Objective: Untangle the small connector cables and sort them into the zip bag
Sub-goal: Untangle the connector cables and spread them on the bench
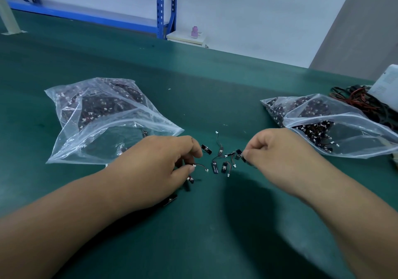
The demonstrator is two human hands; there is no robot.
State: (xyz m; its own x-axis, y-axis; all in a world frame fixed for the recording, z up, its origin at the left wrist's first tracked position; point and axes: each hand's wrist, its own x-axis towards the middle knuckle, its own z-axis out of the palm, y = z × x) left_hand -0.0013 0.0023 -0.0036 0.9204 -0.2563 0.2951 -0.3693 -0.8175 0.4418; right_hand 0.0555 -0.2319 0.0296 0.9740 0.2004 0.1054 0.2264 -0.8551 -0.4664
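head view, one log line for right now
left hand: pinches white-plug cable | right hand: pinches black-tab cable | loose cables: between hands on mat

Small black cables (221,163), white connectors, loose in a scattered cluster between two clear zip bags. Left bag (103,125) and right bag (344,132) lie flat, crumpled, each part-filled with more such cables.

Left hand (157,166), right hand (277,156), each pinching cables (215,168)

green bench (215,89) carries left zip bag (103,115), right zip bag (344,132); connector cables (219,162) between; wire tangle (353,99) beside
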